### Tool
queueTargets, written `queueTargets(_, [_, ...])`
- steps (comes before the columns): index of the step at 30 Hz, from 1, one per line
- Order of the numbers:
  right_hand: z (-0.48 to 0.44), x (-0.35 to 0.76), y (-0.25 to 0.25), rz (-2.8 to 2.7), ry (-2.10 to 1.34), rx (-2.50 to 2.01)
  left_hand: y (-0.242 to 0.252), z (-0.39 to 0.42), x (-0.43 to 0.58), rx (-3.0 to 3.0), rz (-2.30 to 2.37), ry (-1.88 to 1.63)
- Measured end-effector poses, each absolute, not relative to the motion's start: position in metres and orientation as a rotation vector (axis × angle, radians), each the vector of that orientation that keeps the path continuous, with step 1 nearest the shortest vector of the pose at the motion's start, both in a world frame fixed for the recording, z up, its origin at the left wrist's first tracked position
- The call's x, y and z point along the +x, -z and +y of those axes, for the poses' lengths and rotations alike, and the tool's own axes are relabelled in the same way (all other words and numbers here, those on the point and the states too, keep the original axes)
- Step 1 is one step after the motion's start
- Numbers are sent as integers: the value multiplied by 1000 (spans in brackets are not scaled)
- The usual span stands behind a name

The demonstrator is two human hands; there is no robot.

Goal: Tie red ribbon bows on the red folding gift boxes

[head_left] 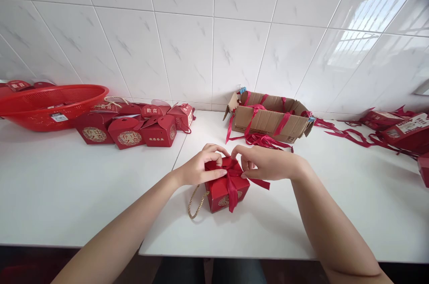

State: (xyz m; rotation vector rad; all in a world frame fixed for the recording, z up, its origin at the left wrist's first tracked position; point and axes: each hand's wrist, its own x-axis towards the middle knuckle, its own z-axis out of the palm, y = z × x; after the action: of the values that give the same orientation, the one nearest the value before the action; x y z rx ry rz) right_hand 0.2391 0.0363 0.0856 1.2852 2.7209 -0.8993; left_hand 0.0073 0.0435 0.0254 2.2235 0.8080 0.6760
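Observation:
A small red gift box [217, 199] with a gold emblem sits on the white table in front of me. A dark red ribbon [232, 192] is tied over its top, one tail hanging down the front and another reaching right. At the upper left of the box, my left hand [206, 165] has its fingers bent round the ribbon, thumb on the knot. My right hand [256, 162] pinches the ribbon's right side with curled fingers. A twisted gold cord handle [195, 212] loops out at the box's left side.
Several red boxes [127, 133] and a red plastic basket [43, 116] stand at the left. Behind my right hand is a cardboard box [264, 121] draped with ribbons. More red boxes and ribbons [402, 125] lie at the far right, before the tiled wall.

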Motion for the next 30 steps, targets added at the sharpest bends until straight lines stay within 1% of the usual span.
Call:
queueTargets(4, [18,233,-93,2725,853,1276,-25,44,8,2213,818,-674])
queueTargets(9, [-1,228,-99,2700,904,991,-24,46,6,2238,773,-657])
queueTargets(12, [5,235,-100,2751,808,1045,-23,48,4,2219,759,-655])
queueTargets(16, [27,242,-92,2997,661,1143,-23,51,2,2175,743,-648])
queueTargets(21, [46,236,-80,3040,743,1019,-25,52,0,2113,746,-652])
queueTargets(30, [40,234,-84,3057,722,1033,-25,51,0,2098,749,-663])
